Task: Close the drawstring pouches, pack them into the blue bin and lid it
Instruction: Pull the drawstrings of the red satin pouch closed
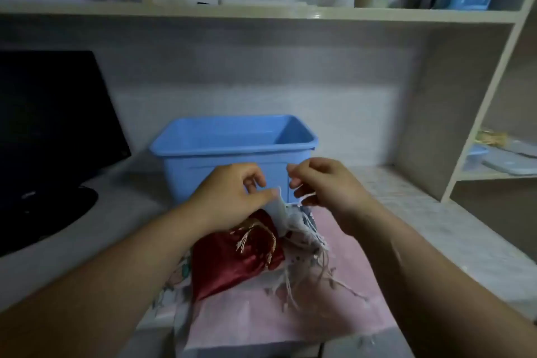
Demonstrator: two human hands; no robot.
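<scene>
Left hand: thumb and fingers pinch the top edge of the pale grey-white fabric drawstring pouch, held up off the heap.
Right hand: fingers curled in, nipping the white drawstring cord just right of the pouch mouth.
Pale pouch: between both hands, fringe trailing onto the pink cloth.
Dark red satin pouch: below the left wrist, touching the pale one.
Open rectangular blue plastic bin: lidless, directly behind the hands.
</scene>
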